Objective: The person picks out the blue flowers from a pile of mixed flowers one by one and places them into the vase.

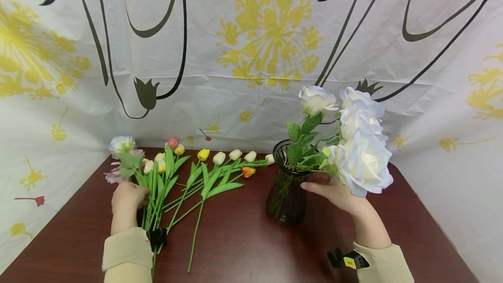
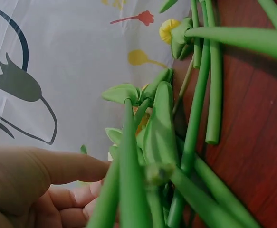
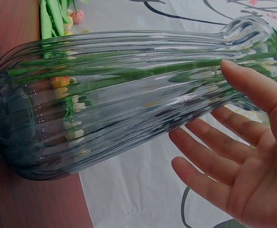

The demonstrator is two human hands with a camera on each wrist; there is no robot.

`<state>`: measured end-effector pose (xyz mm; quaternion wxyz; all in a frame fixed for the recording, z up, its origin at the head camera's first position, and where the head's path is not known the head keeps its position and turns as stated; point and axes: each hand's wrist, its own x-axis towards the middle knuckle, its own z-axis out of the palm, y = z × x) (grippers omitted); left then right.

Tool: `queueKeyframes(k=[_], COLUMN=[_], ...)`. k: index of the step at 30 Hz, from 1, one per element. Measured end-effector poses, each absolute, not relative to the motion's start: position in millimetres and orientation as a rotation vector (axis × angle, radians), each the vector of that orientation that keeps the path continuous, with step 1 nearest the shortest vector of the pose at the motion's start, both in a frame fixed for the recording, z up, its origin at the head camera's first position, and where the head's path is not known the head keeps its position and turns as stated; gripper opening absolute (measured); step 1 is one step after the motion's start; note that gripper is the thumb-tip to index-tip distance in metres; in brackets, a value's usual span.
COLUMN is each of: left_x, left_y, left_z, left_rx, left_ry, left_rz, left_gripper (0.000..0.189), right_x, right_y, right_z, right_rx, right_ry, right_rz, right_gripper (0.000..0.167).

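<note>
At the left of the table, my left hand [image 1: 129,198] is at a bunch of artificial flowers, pinching at the green stems [image 2: 131,166]; in the left wrist view its fingertips are partly hidden behind them. The bunch holds tulips [image 1: 160,161], a pale blue rose [image 1: 122,144] and a pinkish flower [image 1: 115,174]. My right hand [image 1: 335,191] touches a dark, ribbed glass vase [image 1: 287,198] just below its rim. Its thumb rests along the glass and its fingers [image 3: 209,173] are spread loosely. White-blue roses [image 1: 363,160] stand in the vase, leaning right, their stems visible through the glass.
Several loose tulips lie across the middle of the table, with yellow [image 1: 203,155], white [image 1: 219,158] and orange [image 1: 248,172] heads. A patterned white cloth [image 1: 220,99] hangs behind the dark red tabletop [image 1: 235,239].
</note>
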<state>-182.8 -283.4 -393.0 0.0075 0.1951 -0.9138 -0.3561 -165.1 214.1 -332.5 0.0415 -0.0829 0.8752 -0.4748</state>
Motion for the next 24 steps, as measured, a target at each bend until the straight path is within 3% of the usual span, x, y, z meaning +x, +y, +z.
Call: queueKeyframes(k=[12, 24], left_x=[-187, -184], left_y=[-279, -266], left_z=[-387, -367], left_rx=[0.445, 0.381], left_ry=[-2.894, -2.777], left_rz=[-1.105, -1.101], left_gripper=[0.038, 0.030], right_x=[-167, -166], right_y=[214, 215], right_z=[-334, -333], right_rx=[-0.372, -0.317], right_ry=[2.724, 2.693], right_rz=[-1.519, -1.503], right_gripper=[0.056, 0.051])
